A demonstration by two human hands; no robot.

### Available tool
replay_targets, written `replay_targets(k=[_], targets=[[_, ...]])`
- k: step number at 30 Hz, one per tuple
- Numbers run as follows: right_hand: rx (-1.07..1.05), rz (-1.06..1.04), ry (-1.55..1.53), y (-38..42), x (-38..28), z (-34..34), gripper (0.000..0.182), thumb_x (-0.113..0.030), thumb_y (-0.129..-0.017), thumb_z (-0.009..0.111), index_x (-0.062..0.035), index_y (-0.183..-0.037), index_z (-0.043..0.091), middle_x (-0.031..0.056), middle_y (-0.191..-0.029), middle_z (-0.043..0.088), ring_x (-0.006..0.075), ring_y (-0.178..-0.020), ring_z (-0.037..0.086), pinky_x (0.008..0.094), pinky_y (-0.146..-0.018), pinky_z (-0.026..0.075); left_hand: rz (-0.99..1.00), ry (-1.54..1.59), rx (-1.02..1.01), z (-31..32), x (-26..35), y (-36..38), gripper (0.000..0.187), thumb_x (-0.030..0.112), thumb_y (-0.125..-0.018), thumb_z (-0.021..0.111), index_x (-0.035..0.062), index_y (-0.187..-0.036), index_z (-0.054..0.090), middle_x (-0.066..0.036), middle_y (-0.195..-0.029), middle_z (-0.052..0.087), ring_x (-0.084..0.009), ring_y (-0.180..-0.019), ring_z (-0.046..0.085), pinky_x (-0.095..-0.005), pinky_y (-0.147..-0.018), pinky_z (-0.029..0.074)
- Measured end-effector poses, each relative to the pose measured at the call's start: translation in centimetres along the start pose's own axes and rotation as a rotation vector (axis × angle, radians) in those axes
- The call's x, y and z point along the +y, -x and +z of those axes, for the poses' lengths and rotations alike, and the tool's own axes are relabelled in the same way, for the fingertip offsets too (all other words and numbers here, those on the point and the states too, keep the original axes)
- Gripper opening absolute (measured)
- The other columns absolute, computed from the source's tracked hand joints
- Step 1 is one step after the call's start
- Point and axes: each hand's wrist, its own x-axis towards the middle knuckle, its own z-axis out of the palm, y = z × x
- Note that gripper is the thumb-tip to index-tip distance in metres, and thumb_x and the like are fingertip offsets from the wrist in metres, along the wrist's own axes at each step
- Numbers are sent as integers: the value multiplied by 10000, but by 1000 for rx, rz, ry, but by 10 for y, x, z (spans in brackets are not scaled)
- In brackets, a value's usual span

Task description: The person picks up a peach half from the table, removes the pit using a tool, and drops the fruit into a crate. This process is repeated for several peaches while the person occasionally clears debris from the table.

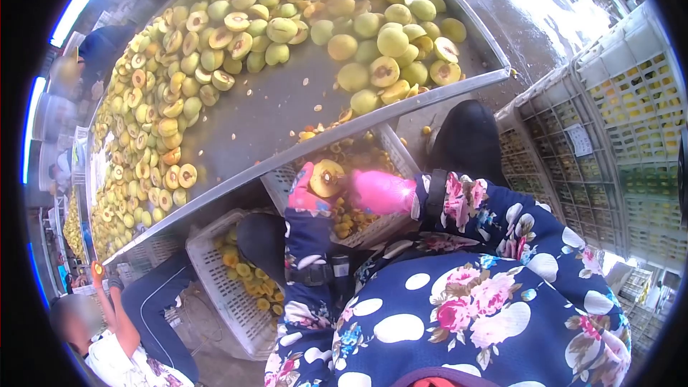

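Observation:
My left hand (pixel 302 192), in a pink glove, is closed around a halved yellow peach (pixel 327 178), its cut face turned up. Close on its right is my right hand (pixel 383 191), also pink-gloved, with the fingers curled in toward the peach half. What that hand holds, if anything, is hidden. Both hands are above a white plastic crate (pixel 398 149) between my knees, which contains small yellow fruit pieces (pixel 351 223). Just beyond, the metal-edged table (pixel 244 125) bears a large heap of whole and halved green-yellow peaches (pixel 279 29).
A second white crate (pixel 240 319) with fruit pieces stands by my left leg. Stacked crates (pixel 573 129) full of yellow fruit rise at the right. At lower left a co-worker (pixel 122 337) sits by the table edge. Wet floor (pixel 530 14) shows beyond the table's right corner.

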Motion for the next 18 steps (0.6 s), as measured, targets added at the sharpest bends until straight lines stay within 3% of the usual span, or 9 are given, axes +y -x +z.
replay_targets(k=[1,3,5,8,11,18], targets=[[-16,-21,132,2,0,2,149,-88,-806,559,7,-921,566,101,-732,605,213,-630,601,315,-515,464,40,-150,45,-11,-2,-8,310,275,-883,522,32,-1074,548,-152,-1045,593,-298,-932,587,-457,-780,499],[-3,32,111,3,-6,0,119,-86,-806,565,2,-884,582,104,-728,601,225,-642,600,320,-525,467,-143,-87,95,-9,6,-12,303,286,-873,537,42,-1050,556,-151,-1001,617,-290,-891,606,-441,-757,505],[56,189,-200,7,-24,-8,107,-93,-810,562,1,-852,591,111,-723,596,238,-648,600,326,-538,474,-135,-99,91,-7,4,-14,300,285,-871,540,43,-1048,556,-150,-996,619,-286,-886,607,-436,-753,506],[48,-144,-7,-14,7,18,161,-131,-824,545,8,-900,570,123,-721,595,236,-608,607,325,-508,480,27,-200,64,-8,-7,-17,297,283,-868,545,44,-1044,558,-148,-989,621,-281,-878,609,-429,-747,507],[-131,279,-291,-10,-20,2,190,-136,-823,533,19,-932,547,125,-707,584,221,-523,589,307,-437,468,106,-277,46,-10,-10,-20,294,282,-865,550,45,-1040,559,-147,-982,623,-275,-869,610,-421,-740,509],[-235,365,-691,1,-41,-27,214,-185,-832,511,11,-915,534,55,-636,532,123,-435,517,253,-375,446,171,-357,36,-10,-12,-20,287,278,-858,562,48,-1030,562,-144,-966,628,-262,-850,613,-403,-725,512]])
